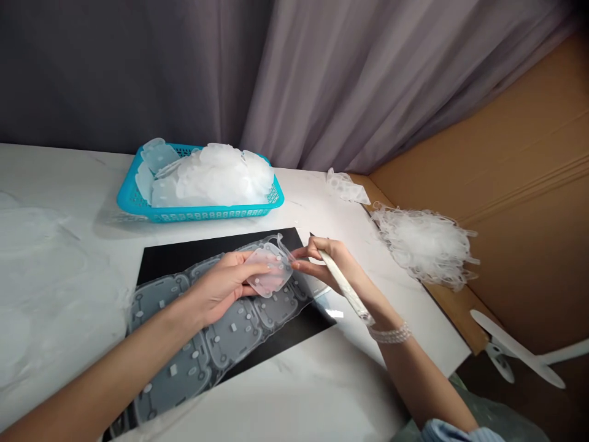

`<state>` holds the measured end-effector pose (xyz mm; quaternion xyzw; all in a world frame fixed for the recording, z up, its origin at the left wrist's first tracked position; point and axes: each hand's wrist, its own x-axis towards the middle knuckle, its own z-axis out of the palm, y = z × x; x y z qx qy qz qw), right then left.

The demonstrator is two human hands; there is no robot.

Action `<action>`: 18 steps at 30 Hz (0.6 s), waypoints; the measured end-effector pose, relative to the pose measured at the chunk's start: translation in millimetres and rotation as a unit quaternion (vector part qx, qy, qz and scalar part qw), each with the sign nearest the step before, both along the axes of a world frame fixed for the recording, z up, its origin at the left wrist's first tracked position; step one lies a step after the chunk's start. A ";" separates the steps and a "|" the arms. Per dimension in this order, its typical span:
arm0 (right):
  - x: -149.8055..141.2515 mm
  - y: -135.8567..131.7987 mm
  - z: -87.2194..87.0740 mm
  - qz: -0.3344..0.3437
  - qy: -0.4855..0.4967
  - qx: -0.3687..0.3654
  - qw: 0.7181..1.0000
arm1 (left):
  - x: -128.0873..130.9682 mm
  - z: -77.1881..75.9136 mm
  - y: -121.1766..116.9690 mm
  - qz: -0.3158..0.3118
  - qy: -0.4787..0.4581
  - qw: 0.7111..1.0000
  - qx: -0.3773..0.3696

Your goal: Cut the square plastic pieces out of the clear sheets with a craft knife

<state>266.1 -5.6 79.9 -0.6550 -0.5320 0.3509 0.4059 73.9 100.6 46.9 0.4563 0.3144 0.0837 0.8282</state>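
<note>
Left hand (224,287) pinching translucent piece (271,283) | right hand (339,253) gripping white-handled tool (346,286), apparently pinching thin strip (284,248)

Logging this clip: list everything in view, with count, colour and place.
Basket: one, blue, back of table
Loose pieces: many, translucent white, in basket
Mat: one, black, on table
Moulded sheet: one visible, translucent, across mat
Held piece: one, translucent, left hand
Thin strip: one, translucent, right fingertips
Tool handle: one, off-white, right hand
Stringy heap: uncounted, whitish, right
Scrap: one, whitish, back right
Sheeting: uncounted, translucent, left
Table: one, white, beneath
Curtain: uncounted, grey-purple, behind
Cardboard: uncounted, brown, right
Unclear object: one, white, lower right
Bracelet: one, pale beaded, right wrist
Sleeve: one, blue, right arm
Hands: two, bare, left and right, over mat
</note>
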 end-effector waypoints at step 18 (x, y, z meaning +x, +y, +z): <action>-25.9 15.3 5.4 0.026 -0.057 0.051 0.997 | 9.5 20.5 -2.4 -0.062 0.081 0.910 0.402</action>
